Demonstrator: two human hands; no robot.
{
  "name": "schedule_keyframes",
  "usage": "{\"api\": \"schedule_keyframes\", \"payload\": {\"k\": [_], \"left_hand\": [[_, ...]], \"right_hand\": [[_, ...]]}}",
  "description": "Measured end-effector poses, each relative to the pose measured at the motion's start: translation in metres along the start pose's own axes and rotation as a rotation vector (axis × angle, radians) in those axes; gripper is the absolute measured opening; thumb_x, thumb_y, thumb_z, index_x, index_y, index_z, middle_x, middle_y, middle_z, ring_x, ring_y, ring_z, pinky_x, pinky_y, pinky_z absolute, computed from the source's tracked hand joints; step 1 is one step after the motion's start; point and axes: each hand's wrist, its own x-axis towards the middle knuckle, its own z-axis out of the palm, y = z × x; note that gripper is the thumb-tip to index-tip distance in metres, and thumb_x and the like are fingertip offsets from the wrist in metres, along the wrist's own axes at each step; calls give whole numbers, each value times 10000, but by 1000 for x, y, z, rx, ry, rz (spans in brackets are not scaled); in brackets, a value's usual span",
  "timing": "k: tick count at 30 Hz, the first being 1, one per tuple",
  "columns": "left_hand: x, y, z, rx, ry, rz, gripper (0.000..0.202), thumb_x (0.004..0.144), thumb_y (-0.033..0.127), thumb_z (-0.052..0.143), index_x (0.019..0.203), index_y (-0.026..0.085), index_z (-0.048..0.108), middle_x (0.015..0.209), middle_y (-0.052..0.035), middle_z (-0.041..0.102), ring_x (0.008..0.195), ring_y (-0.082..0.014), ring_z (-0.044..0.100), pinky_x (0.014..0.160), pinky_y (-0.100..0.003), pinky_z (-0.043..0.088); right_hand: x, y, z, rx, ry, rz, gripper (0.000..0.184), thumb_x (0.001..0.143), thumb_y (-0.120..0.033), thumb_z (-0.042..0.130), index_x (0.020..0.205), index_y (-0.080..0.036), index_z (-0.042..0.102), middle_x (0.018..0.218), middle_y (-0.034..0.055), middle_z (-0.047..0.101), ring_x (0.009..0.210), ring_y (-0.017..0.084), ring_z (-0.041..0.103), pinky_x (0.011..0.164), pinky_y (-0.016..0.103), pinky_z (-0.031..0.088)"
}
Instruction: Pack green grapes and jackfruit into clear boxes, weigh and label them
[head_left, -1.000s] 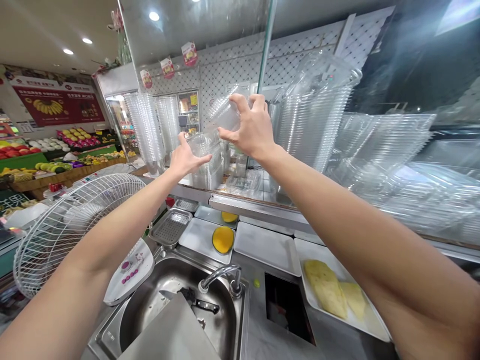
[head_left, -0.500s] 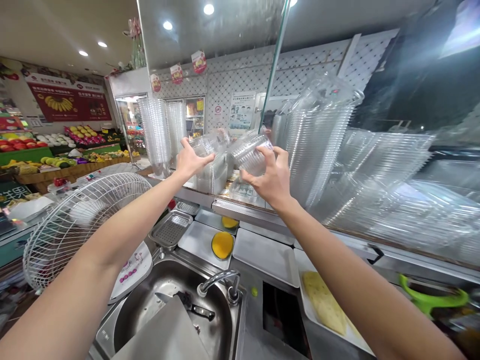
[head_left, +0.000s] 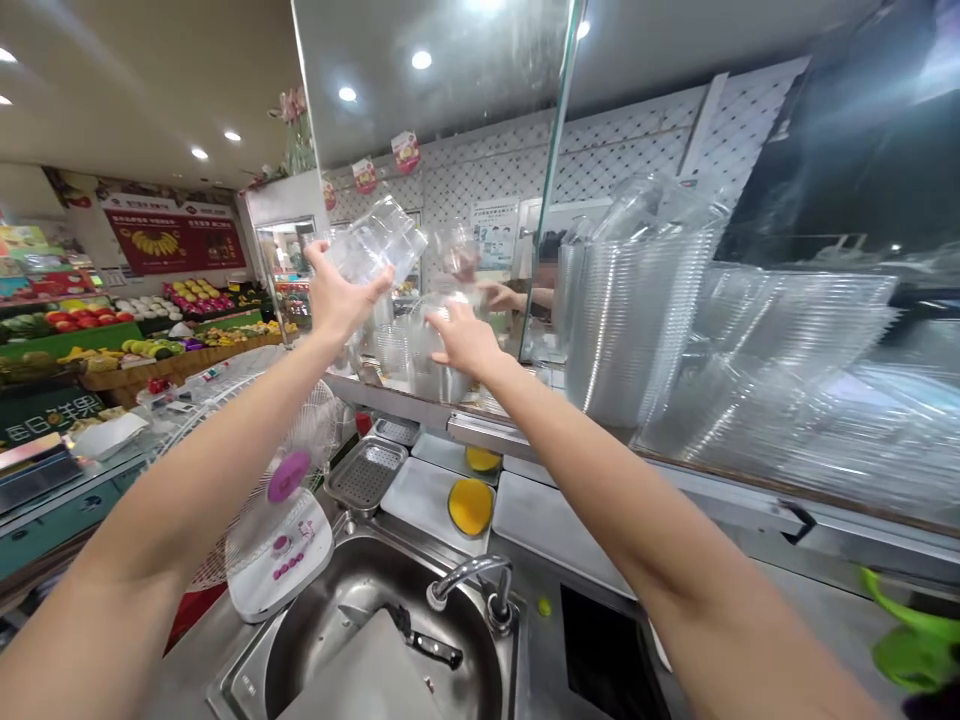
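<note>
My left hand [head_left: 341, 300] is raised and grips a short stack of clear plastic containers [head_left: 379, 245] by its lower end. My right hand [head_left: 465, 340] has its fingers apart and rests at the top of a lower group of clear containers [head_left: 427, 360] on the ledge, holding nothing I can see. Behind the glass pane, a hand and forearm [head_left: 514, 297] show; I cannot tell whether they are a reflection or a co-worker's.
Tall stacks of clear containers [head_left: 637, 320] stand right of the glass pane [head_left: 551, 200]. Below my arms are a steel sink [head_left: 382, 600] with a kitchen knife [head_left: 427, 648], a faucet [head_left: 472, 575], metal trays [head_left: 427, 500] and a wire fan [head_left: 277, 520].
My left hand has risen and moved left with the containers. My right hand has dropped lower and no longer holds a container. The view has turned slightly left.
</note>
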Motion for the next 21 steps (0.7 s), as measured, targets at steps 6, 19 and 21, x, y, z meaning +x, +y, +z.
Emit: {"api": "schedule_keyframes", "payload": {"k": [6, 19, 21], "left_hand": [[-33, 2, -20, -68, -101, -15, 1007, 769, 556, 890, 1509, 287, 263, 1192, -99, 702, 1114, -319, 730, 982, -468, 582], [-50, -1, -4, -146, -134, -94, 898, 839, 535, 836, 1480, 265, 269, 1271, -133, 668, 1202, -297, 709, 986, -423, 588], [-32, -5, -11, -153, -44, -70, 929, 843, 556, 832, 1494, 285, 226, 1319, -134, 642, 1215, -297, 707, 994, -421, 580]], "right_hand": [[-6, -36, 5, 739, 224, 140, 809, 944, -785, 551, 1577, -292, 443, 1664, 187, 448, 1555, 393, 400, 1218, 657, 402], [-30, -60, 7, 1814, 40, 385, 632, 803, -722, 736, 1283, -354, 554, 1254, 58, 749, 1084, 301, 748, 954, 574, 639], [-27, -47, 6, 1824, 63, 513, 474, 834, -615, 735, 1178, -335, 568, 1054, 35, 764, 974, 271, 765, 871, 522, 670]]}}
